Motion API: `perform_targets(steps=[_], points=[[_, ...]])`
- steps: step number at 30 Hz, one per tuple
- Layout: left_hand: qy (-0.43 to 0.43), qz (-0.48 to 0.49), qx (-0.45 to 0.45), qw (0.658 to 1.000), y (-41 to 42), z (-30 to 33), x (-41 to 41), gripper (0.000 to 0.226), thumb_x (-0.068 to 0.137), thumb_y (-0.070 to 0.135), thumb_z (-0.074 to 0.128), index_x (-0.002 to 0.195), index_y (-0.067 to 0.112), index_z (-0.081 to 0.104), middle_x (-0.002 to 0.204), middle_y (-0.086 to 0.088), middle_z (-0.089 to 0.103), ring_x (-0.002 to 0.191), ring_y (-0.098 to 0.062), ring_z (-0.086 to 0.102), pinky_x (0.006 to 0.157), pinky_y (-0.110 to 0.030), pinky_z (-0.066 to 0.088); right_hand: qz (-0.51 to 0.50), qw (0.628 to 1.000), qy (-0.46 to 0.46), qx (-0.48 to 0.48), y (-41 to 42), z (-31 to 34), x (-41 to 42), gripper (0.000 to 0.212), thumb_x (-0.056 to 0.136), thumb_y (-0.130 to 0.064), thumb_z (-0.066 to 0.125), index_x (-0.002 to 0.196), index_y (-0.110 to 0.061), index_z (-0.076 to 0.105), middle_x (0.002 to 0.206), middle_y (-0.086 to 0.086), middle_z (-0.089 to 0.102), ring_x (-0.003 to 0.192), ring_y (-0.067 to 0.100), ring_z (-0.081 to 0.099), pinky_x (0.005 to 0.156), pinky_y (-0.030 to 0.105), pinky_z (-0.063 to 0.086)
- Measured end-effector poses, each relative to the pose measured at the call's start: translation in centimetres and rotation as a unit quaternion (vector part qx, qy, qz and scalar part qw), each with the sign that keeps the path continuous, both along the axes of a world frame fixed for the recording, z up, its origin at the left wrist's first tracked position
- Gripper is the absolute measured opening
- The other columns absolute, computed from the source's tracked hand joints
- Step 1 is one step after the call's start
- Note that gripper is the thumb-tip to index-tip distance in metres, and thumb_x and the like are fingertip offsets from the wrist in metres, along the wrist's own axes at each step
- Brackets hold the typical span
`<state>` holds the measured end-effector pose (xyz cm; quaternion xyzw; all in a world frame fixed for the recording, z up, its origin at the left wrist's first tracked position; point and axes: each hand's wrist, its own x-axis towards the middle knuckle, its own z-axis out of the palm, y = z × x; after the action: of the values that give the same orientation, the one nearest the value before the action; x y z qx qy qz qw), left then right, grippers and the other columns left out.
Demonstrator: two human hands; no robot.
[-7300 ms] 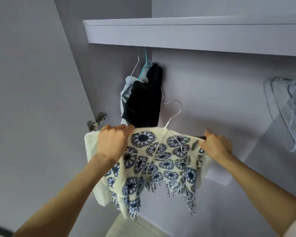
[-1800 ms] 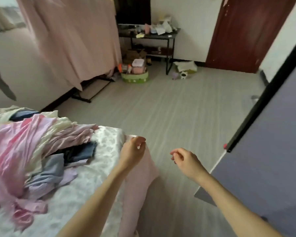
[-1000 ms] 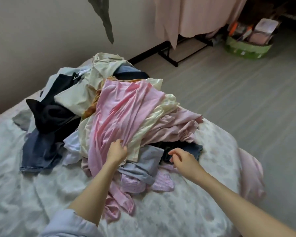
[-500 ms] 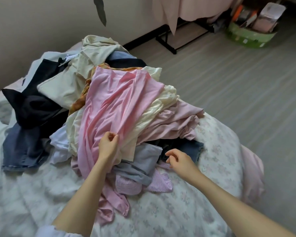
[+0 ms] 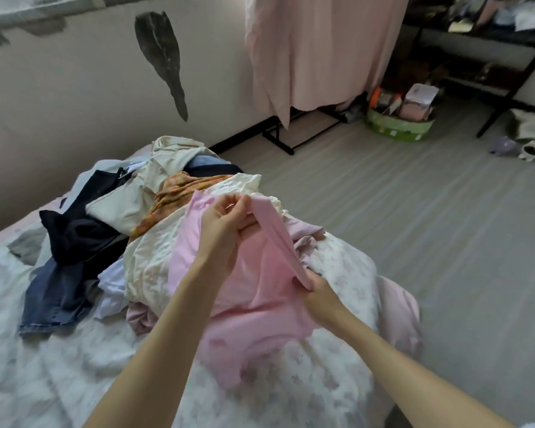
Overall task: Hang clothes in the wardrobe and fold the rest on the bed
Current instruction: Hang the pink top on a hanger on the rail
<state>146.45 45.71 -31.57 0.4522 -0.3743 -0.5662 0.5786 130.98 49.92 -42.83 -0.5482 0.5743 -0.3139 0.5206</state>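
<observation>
Two bare hands raised over the bed (image 5: 337,381), both gripping one pink garment (image 5: 260,291). Left hand (image 5: 226,223) held highest, back toward the camera, fingers curled and pinching the garment's upper edge above the clothes pile (image 5: 142,211). Right hand (image 5: 317,291) lower and nearer the bed's floor-side edge, fingers closed round the same edge, so that a folded band of pink cloth stretches taut from one hand down to the other. Both forearms bare, reaching up from the bottom of the view and converging on the garment. Rest of the pink garment draped down onto the floral bedcover (partly covering the near side of the pile). Pile heaped on the bed behind the hands: cream top, orange patterned piece, black and dark blue items. Beyond the bed, across the floor, a green basket (image 5: 399,128) under a hanging pink curtain (image 5: 315,47). No legible writing or labels anywhere.
</observation>
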Motion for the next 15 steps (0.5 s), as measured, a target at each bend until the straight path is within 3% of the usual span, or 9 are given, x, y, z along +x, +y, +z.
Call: perform_targets(steps=[4,7,9,12,15], points=[[-0.132,0.022,-0.007,0.991,2.0,0.6,-4.8,0.018,0.092,0.008,0.056,0.074,0.011,0.055,0.067,-0.003,0.061,0.06,-0.011,0.062,0.063,-0.024,0.055,-0.112,0.987,0.099,-0.064,1.3,5.1,-10.0,0.035,0.082,0.009,0.043,0.06,-0.018,0.044,0.06,-0.005,0.046,0.062,0.012,0.041,0.056,0.024,0.033],[-0.282,-0.032,0.002,0.959,3.1,-0.4,-9.2,0.019,0.08,0.024,0.066,0.068,0.013,0.057,0.068,-0.008,0.056,0.064,-0.02,0.054,0.066,-0.034,0.052,-0.156,0.972,0.151,-0.087,3.7,9.6,-17.0,0.02,0.078,-0.003,0.048,0.065,-0.019,0.05,0.067,0.0,0.054,0.069,0.018,0.047,0.062,0.03,0.035],[-0.361,-0.084,-0.032,0.928,4.2,-0.4,-13.1,0.016,0.08,0.023,0.07,0.081,0.014,0.057,0.09,-0.011,0.059,0.081,-0.019,0.056,0.08,-0.039,0.052,-0.169,0.964,0.176,-0.107,6.2,12.4,-20.6,0.013,0.08,-0.01,0.053,0.072,-0.02,0.05,0.071,0.001,0.057,0.07,0.02,0.049,0.063,0.031,0.037],[-0.341,-0.273,-0.13,0.89,7.5,0.9,-19.8,0.048,0.082,0.027,0.071,0.121,0.015,0.047,0.126,-0.002,0.047,0.113,-0.011,0.046,0.093,-0.024,0.039,-0.166,0.954,0.218,-0.121,10.6,15.9,-24.6,0.019,0.082,-0.011,0.057,0.073,-0.024,0.047,0.07,-0.006,0.054,0.065,0.015,0.047,0.059,0.025,0.036],[-0.316,-0.457,-0.19,0.81,12.1,2.1,-27.1,0.08,0.075,0.03,0.078,0.139,0.019,0.032,0.129,0.006,0.044,0.12,-0.005,0.041,0.088,-0.006,0.032,-0.201,0.94,0.234,-0.145,16.0,18.6,-28.7,0.011,0.082,-0.009,0.057,0.079,-0.017,0.052,0.071,-0.008,0.053,0.066,0.014,0.047,0.059,0.023,0.036]])
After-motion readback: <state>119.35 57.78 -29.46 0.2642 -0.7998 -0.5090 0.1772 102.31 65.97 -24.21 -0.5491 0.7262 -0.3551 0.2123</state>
